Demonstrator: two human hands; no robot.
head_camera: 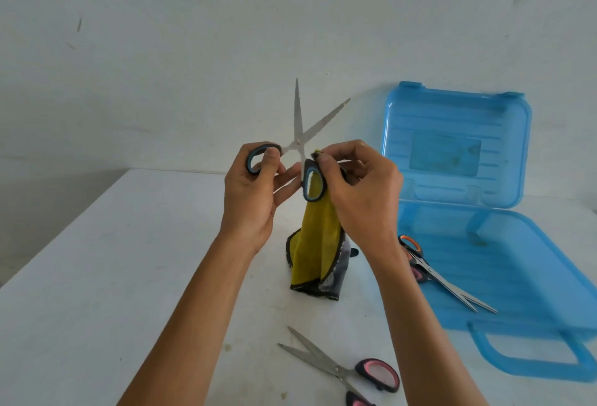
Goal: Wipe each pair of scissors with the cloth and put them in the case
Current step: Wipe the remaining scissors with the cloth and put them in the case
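Note:
I hold a pair of blue-handled scissors [298, 134] upright above the table, blades spread and pointing up. My left hand [255, 189] grips its left handle loop. My right hand [358, 185] pinches a yellow cloth [315, 244] with a dark edge against the right handle loop; the cloth hangs down to the table. Orange-handled scissors [442, 279] lie in the open blue case [517, 263] on the right. Pink-handled scissors [342, 370] lie on the table near the front edge, blades apart.
The white table [113, 276] stands against a pale wall. The case's lid [452, 143] stands upright at the back right, and its handle [529, 357] points toward me.

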